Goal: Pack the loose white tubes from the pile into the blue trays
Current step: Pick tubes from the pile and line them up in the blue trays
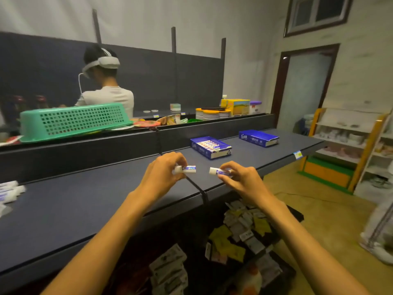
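Hands first: we see our left hand (164,170) pinching a small white tube with a blue label (187,169) between thumb and curled fingers, its white cap tucked toward the palm and its flat end pointing right. Our right hand (240,180) pinches a second small white tube with a blue label (219,171) the same way, cap end pointing left. Both grips are closed on their tubes, and the two tubes hover just above the dark grey worktop (85,205), near each other but apart, over the seam between two panels.

Beyond the hands, on the same worktop, sits an open blue cardboard tray (210,147) with a row of white tubes lying side by side inside it. Farther right and back stands a second blue cardboard tray (258,138); we cannot tell what it holds. At the far left edge lies the blurred pile of loose white tubes (9,191), well apart from both trays.

Behind the raised back ledge rests an upturned green perforated plastic basket (72,121), and a person in a white shirt wearing a white headset (106,81) faces away from us
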Available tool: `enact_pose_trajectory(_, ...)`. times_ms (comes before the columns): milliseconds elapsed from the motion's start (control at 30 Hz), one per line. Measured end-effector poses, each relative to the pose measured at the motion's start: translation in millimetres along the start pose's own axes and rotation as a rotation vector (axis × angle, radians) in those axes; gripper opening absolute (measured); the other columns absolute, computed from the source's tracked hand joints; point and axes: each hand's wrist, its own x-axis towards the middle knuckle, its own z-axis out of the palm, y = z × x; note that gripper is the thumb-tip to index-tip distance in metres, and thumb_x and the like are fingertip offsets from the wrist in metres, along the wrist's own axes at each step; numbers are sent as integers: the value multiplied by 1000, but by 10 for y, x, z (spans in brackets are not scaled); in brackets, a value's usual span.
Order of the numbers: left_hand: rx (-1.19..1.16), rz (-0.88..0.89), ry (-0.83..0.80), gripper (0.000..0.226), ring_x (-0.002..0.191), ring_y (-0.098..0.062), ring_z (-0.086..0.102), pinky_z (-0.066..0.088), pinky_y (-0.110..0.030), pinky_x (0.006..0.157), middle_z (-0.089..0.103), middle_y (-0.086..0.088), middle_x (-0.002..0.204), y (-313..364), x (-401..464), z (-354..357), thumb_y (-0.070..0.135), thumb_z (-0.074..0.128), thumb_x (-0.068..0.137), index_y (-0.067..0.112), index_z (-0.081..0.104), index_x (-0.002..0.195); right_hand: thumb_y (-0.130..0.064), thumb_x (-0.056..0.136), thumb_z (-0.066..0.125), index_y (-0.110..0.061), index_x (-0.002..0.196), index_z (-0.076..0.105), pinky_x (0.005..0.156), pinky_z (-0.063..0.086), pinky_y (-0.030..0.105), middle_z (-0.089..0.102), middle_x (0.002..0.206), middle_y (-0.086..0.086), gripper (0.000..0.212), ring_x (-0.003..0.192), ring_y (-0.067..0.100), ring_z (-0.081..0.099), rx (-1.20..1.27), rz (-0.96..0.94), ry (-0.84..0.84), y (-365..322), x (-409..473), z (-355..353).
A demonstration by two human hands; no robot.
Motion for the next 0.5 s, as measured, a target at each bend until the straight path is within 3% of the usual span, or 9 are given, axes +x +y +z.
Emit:
enact_pose_trajectory(233,25,-18,4,26,84,-16,58,54,-38,74,65,2,97,38,721,680,18,81,75,20,63,94,-30,86,68,-16,109,67,72,53,19,60,104,0,26,82,7,59,-71,-76,67,946,460,-198)
enact_pose_trajectory(333,23,-60,19,27,86,-18,58,53,-42,74,65,2,97,-58,1081,909,18,81,74,21,63,94,-28,86,70,-15,109,68,67,46,13,59,101,0,27,77,6,56,-88,-77,31,1323,790,-243)
enact_pose_trajectory(500,56,-109,33,25,92,-17,59,50,-33,74,65,2,104,-183,1588,1188,19,78,78,20,64,99,-29,87,68,-16,110,67,67,49,18,62,102,0,27,78,1,56,-59,-80,-32,1810,1310,-264)
